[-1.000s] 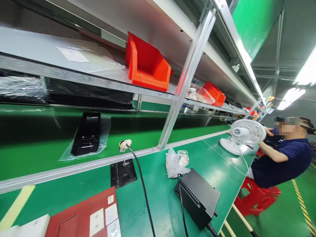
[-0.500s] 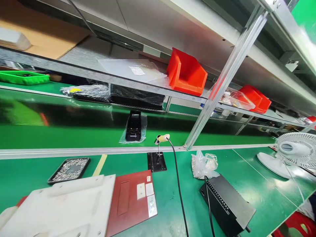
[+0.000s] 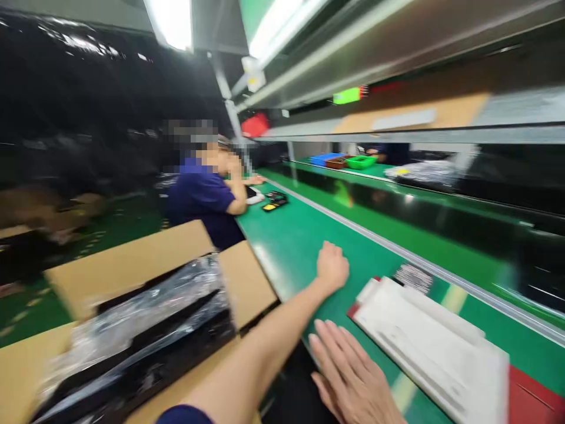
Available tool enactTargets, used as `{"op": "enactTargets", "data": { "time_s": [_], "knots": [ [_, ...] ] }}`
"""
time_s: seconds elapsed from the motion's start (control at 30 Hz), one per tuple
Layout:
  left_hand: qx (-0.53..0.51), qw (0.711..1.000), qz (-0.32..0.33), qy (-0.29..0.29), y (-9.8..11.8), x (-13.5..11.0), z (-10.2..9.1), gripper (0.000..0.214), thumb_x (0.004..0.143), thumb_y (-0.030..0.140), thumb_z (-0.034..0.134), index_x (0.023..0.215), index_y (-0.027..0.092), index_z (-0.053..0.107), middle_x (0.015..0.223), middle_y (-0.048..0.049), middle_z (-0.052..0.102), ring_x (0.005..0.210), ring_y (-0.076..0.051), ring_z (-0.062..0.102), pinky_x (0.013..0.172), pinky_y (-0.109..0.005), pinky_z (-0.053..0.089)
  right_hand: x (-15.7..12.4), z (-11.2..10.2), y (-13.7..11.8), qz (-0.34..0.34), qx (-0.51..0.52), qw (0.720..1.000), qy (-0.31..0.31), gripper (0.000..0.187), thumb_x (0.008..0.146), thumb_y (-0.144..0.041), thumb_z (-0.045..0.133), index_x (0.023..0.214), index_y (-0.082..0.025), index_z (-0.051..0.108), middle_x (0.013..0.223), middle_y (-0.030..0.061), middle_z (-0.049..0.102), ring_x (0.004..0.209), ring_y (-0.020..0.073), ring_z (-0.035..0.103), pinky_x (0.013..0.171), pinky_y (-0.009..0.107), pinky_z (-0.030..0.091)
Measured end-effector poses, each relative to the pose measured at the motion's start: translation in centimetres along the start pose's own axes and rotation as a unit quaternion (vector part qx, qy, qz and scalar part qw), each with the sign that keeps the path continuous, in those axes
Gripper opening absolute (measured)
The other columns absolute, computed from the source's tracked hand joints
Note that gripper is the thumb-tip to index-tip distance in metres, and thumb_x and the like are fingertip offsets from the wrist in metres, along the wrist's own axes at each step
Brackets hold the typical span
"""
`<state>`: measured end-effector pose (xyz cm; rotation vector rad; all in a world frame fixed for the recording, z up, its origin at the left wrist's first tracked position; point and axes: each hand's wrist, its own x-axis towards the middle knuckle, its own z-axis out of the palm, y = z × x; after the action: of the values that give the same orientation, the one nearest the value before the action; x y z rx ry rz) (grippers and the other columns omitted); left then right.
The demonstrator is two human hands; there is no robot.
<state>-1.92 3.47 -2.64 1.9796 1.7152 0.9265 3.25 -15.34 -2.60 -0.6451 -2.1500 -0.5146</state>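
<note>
My left hand (image 3: 333,266) rests on the green bench top with its fingers curled into a fist. Nothing shows sticking out of it. Lower in the view, my right hand (image 3: 353,377) is open, its fingers stretched out over the bench edge, holding nothing visible. Just right of both hands lies a white plate-like fixture (image 3: 436,341) on a dark red board (image 3: 534,394). Behind the fixture sits a small dark tray (image 3: 412,277) filled with light speckled pieces.
On the left stands an open cardboard box (image 3: 176,241) holding black parts in clear plastic (image 3: 150,330). A co-worker in a dark blue shirt (image 3: 198,188) sits farther along the bench, near black parts (image 3: 274,201). Blue (image 3: 326,158) and green trays (image 3: 361,162) stand beneath the shelf (image 3: 507,135).
My view has swung left, bringing the cardboard box and the co-worker in. The fan, the black device and the red bins on the right have left the view. Both my hands now show.
</note>
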Motion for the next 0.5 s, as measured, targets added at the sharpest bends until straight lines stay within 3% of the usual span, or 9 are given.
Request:
{"op": "enactTargets", "data": {
  "time_s": [0.03, 0.1, 0.17, 0.23, 0.37, 0.5],
  "knots": [
    [0.030, 0.999, 0.003, 0.024, -2.0, 0.9, -1.5, 0.037, 0.097, 0.035, 0.065, 0.128, 0.016, 0.061, 0.145, -0.0134, 0.053, 0.137, -0.030, 0.049, 0.116, -0.055, 0.043, 0.1, 1.2, 0.0, 0.004, 0.012, 1.000, 0.025, 0.039, 0.098, -0.015, 0.052, 0.135, -0.005, 0.060, 0.143, 0.0163, 0.053, 0.137, 0.0274, 0.047, 0.123, 0.041, 0.033],
    [0.071, 0.996, 0.019, 0.046, -4.2, 1.9, -2.5, 0.037, 0.096, 0.029, 0.062, 0.129, 0.012, 0.060, 0.152, -0.0171, 0.048, 0.151, -0.032, 0.033, 0.124, -0.054, 0.033, 0.4, 3.3, -0.6, -0.004, 0.014, 0.999, 0.050, 0.043, 0.100, -0.020, 0.050, 0.140, -0.007, 0.056, 0.143, 0.0155, 0.053, 0.137, 0.0277, 0.048, 0.124, 0.040, 0.031],
    [0.082, 0.995, 0.031, 0.051, -4.8, 2.2, -1.7, 0.039, 0.096, 0.027, 0.057, 0.131, 0.010, 0.059, 0.156, -0.0215, 0.041, 0.157, -0.031, 0.020, 0.129, -0.051, 0.025, 1.1, 4.9, -2.0, -0.017, 0.016, 0.998, 0.058, 0.053, 0.099, -0.020, 0.046, 0.151, -0.007, 0.046, 0.143, 0.0168, 0.052, 0.136, 0.0302, 0.048, 0.118, 0.043, 0.040],
    [0.075, 0.995, 0.032, 0.052, -4.9, 2.0, -0.5, 0.043, 0.096, 0.027, 0.052, 0.134, 0.009, 0.056, 0.159, -0.0240, 0.036, 0.159, -0.034, 0.013, 0.130, -0.055, 0.021, 1.9, 5.9, -3.4, -0.015, 0.025, 0.998, 0.061, 0.063, 0.097, -0.018, 0.042, 0.158, -0.005, 0.032, 0.143, 0.0206, 0.051, 0.135, 0.0339, 0.049, 0.108, 0.045, 0.050],
    [0.029, 0.998, 0.013, 0.053, -5.3, 1.9, 0.4, 0.048, 0.096, 0.028, 0.047, 0.139, 0.008, 0.050, 0.163, -0.0242, 0.029, 0.160, -0.034, 0.006, 0.131, -0.058, 0.016, 3.9, 7.2, -5.0, 0.015, 0.048, 0.996, 0.079, 0.061, 0.102, -0.021, 0.026, 0.160, 0.000, 0.023, 0.145, 0.0249, 0.047, 0.136, 0.0360, 0.047, 0.102, 0.047, 0.054],
    [-0.039, 0.995, -0.057, 0.077, -5.9, 2.8, -0.2, 0.045, 0.099, 0.031, 0.044, 0.138, 0.011, 0.052, 0.160, -0.0203, 0.036, 0.158, -0.030, 0.018, 0.130, -0.048, 0.027, 5.2, 7.7, -6.1, 0.004, 0.063, 0.993, 0.104, 0.055, 0.108, -0.028, 0.021, 0.153, -0.001, 0.036, 0.144, 0.0216, 0.049, 0.136, 0.0333, 0.047, 0.108, 0.046, 0.051]
  ]
}}
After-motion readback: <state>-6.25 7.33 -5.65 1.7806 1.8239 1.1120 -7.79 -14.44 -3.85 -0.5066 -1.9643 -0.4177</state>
